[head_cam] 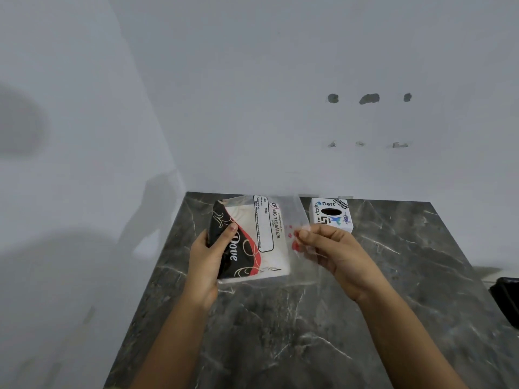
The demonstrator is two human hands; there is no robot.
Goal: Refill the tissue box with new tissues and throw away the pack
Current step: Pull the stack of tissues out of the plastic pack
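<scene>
Two hands hold a tissue pack above a dark marble table, the tissue box behind.

The table (280, 332) runs up to a pale wall (280, 80) marked with small holes. Both forearms reach forward from the near edge. The left hand (206, 262) is wrapped round the pack's (252, 242) black left side, thumb on top by the printed lettering. The right hand (331, 248) pinches the loose clear plastic at the pack's right edge, fingers closed on the film. The pack is held flat and slightly tilted, its long axis running away from the person, the open clear end pointing right. The small white tissue box (331, 214) stands on the table at the far edge near the wall, just beyond the right hand, its dark oval slot facing up.
</scene>
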